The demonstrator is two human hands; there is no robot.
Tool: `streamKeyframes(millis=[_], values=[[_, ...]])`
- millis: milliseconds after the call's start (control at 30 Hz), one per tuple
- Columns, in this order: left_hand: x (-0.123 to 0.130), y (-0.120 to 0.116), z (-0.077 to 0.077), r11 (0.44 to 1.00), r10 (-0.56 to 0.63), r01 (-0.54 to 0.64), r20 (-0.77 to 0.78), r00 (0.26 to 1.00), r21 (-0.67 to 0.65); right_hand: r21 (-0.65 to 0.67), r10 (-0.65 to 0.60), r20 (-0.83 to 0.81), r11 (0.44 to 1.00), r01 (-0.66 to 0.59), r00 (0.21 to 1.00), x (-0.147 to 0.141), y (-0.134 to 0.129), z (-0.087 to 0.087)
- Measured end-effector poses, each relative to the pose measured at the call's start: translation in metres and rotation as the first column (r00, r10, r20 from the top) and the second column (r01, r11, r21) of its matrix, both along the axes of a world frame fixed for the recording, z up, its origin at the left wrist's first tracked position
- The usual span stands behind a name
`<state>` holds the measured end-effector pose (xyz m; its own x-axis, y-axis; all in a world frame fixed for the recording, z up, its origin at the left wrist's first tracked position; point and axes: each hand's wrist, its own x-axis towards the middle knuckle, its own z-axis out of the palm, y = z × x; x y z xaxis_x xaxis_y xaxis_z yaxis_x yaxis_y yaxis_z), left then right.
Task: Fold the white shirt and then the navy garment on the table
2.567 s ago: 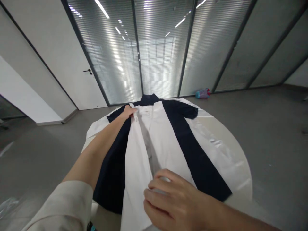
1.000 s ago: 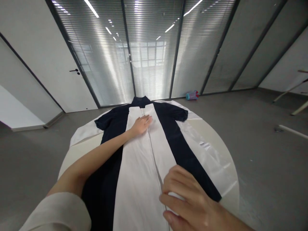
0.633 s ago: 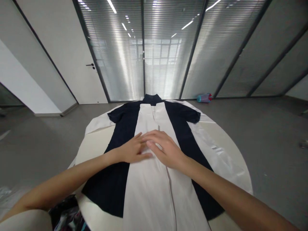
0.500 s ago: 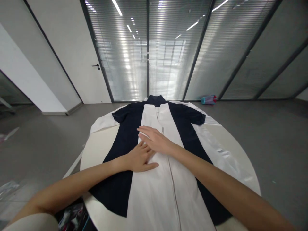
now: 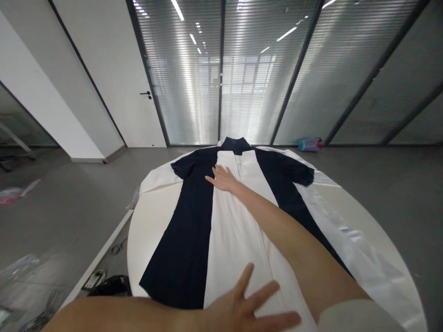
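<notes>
A long garment [image 5: 194, 230] with navy side panels and a white middle panel lies flat on a round white table [image 5: 152, 216], collar at the far side. My right hand [image 5: 223, 177] reaches far up and rests flat, fingers apart, on the white panel near the collar. My left hand [image 5: 242, 309] lies flat with spread fingers on the white panel at the near hem. Neither hand grips the cloth.
A clear plastic sheet [image 5: 349, 230] lies on the table's right side. A blue and pink bottle [image 5: 309, 144] lies on the floor by the glass wall. Dark items [image 5: 110, 286] sit on the floor under the table's left edge. A white door [image 5: 114, 74] stands behind.
My hands were together at the garment's middle. The right hand has slid up toward the collar and the left hand has slid down to the near hem.
</notes>
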<state>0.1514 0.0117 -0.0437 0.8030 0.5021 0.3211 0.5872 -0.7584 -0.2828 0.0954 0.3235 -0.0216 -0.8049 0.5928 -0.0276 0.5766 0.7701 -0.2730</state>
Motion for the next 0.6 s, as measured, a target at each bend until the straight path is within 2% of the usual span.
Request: streamKeyframes(millis=[100,200,333,400,467,600], values=[[0.003,0.002,-0.006,0.995,-0.082,0.087,-0.089,0.993,0.055,0.005,-0.049,-0.018,0.999,0.049,0.999,-0.009,0.009,0.001],[0.005,0.003,-0.006,0.991,-0.123,0.130,-0.147,0.981,0.037,0.018,-0.068,-0.062,0.997,0.069,0.996,-0.011,0.010,0.002],[0.004,0.005,-0.001,0.991,-0.135,0.135,-0.119,0.984,-0.008,0.035,0.003,-0.179,0.999,0.003,0.984,-0.006,0.005,0.007],[0.000,0.005,0.009,0.987,-0.155,0.151,-0.084,0.984,-0.058,0.043,0.035,-0.219,0.999,-0.026,0.975,0.003,-0.001,0.014],[-0.007,0.004,0.026,0.978,-0.177,0.168,-0.066,0.982,-0.127,0.064,0.092,-0.279,0.995,-0.076,0.956,0.018,-0.011,0.024],[-0.023,-0.002,0.062,0.944,-0.158,0.148,-0.009,0.987,-0.294,0.145,0.322,-0.395,0.947,-0.287,0.860,0.079,-0.050,0.044]])
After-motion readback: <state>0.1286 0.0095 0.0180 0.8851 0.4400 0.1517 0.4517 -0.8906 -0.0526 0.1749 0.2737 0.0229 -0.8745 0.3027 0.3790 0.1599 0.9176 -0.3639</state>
